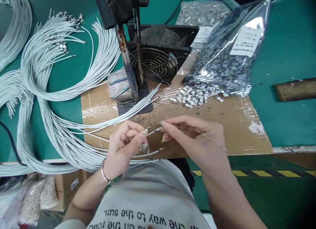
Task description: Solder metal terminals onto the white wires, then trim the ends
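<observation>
Where the left hand (pixel 125 141), fingers curled tight, pinches it above the cardboard (pixel 247 133), the wire (pixel 151 132) points right, long axis crosswise; right hand (pixel 201 140), fingertips nearly meeting, holds a strand (pixel 209 137) (thin, trailing rightward) near the terminal (pixel 157 129). Fan (pixel 155 62) beyond.

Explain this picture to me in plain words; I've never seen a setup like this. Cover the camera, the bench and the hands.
There is no robot here: a camera on a person's head looks down at their own bare hands. The left hand pinches a wire near its end. The right hand has its fingertips at the wire's tip, with a thin strand running back across it.

On the green table lie cardboard, bundles of white wires and loose metal pieces beside a clear bag. Beyond the hands are a metal stand and a fan.
</observation>
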`<state>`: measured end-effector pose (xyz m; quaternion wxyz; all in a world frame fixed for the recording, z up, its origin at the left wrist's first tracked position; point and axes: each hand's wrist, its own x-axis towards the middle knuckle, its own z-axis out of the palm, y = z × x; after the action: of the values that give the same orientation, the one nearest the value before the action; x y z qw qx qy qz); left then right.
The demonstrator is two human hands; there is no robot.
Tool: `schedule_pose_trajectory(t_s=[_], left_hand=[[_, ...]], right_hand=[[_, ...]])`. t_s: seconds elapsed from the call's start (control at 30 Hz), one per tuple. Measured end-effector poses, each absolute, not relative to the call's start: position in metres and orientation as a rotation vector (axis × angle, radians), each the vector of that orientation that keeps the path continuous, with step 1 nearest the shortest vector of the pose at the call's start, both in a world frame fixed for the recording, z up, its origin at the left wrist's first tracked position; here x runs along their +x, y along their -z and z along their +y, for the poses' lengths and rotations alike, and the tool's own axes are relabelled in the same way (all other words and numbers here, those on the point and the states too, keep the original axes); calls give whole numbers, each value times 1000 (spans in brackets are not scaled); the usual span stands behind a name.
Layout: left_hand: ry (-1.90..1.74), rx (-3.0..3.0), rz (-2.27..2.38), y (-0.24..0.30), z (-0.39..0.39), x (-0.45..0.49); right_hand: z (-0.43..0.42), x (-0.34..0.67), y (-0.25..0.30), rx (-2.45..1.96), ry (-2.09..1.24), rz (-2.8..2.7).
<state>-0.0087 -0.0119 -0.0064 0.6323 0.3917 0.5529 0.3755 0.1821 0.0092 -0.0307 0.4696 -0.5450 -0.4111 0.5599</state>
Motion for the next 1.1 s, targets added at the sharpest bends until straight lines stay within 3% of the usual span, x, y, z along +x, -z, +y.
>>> schedule_pose_trajectory(t_s=[0.43, 0.83, 0.93, 1.1], left_hand=[[-1058, 933, 1259, 6, -14, -1], [-960, 1317, 1439, 6, -23, -4], [-943, 1276, 1480, 4, -25, -1], [-976, 943, 1377, -2, -22, 4]], right_hand=[[4, 164, 20, -1083, -1665, -872], [5, 170, 17, -1205, -1593, -1020], [1, 164, 15, -1242, -1461, -1086], [-14, 148, 18, -1282, -864, -1367]])
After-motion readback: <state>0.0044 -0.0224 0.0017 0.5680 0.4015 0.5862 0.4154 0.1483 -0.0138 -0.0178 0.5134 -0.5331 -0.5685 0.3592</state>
